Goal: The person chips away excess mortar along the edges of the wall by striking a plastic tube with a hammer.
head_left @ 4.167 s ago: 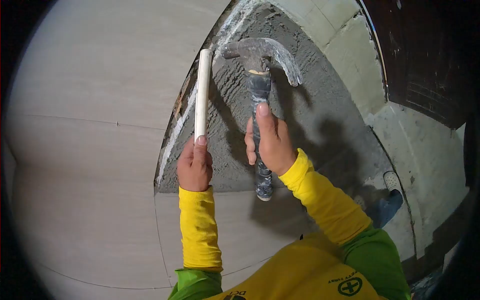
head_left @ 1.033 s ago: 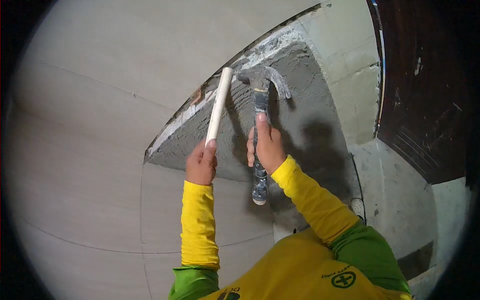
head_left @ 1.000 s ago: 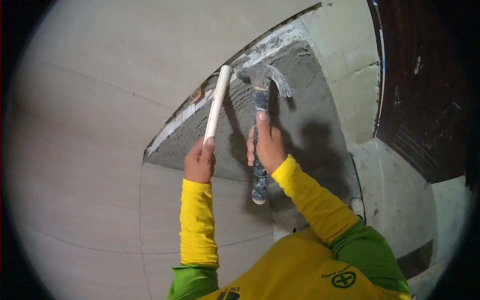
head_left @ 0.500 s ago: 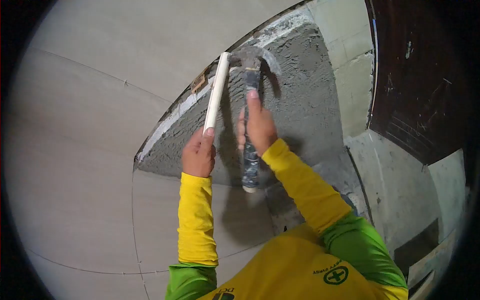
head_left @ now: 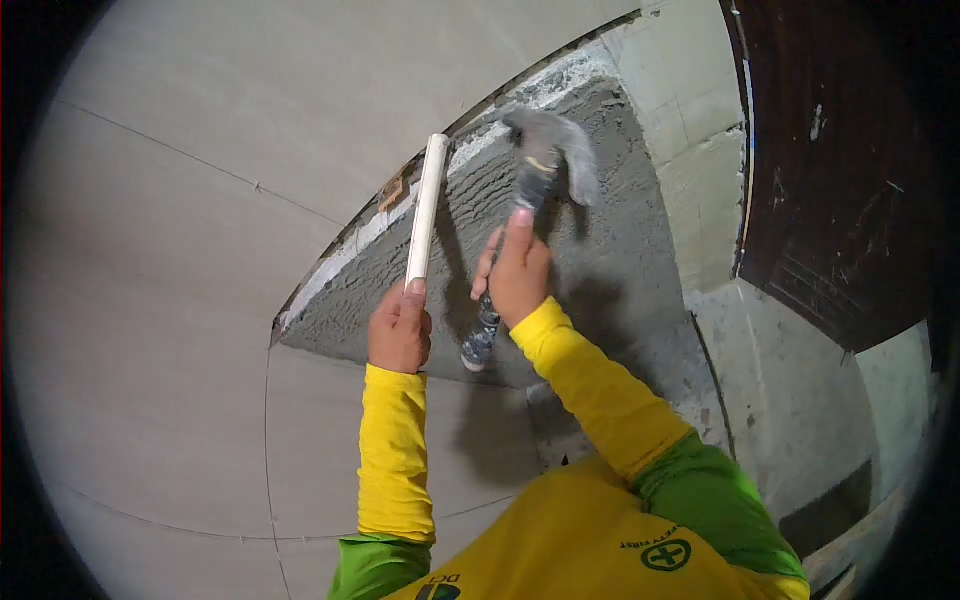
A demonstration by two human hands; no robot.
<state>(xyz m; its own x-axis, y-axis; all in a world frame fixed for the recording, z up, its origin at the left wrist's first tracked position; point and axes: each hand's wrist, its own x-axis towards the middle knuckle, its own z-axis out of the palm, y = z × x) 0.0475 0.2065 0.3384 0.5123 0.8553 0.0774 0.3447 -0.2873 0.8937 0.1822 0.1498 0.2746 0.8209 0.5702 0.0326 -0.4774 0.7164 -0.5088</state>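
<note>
My left hand (head_left: 400, 328) is closed around the lower end of a cream-white stick (head_left: 427, 210), which slants upward; its material is unclear. In my right hand (head_left: 518, 272) is a claw hammer (head_left: 538, 180) with a dark, paint-spattered handle, the thumb lying along the grip. The hammer's head is tilted and blurred, to the right of the stick's upper end and apart from it. Behind both tools spreads a patch of grey mortar (head_left: 610, 200) with a ridged surface. The stick's top reaches the border between the mortar and a large tile.
Large pale tiles (head_left: 180, 260) with thin joints lie left of and below the mortar. A small wooden piece (head_left: 392, 192) sits at the tile edge. To the right are a dark brown panel (head_left: 840, 170) and bare concrete (head_left: 790, 370).
The hammer has swung right, away from the stick's top, and its handle now leans. My left hand and the stick sit slightly lower in view.
</note>
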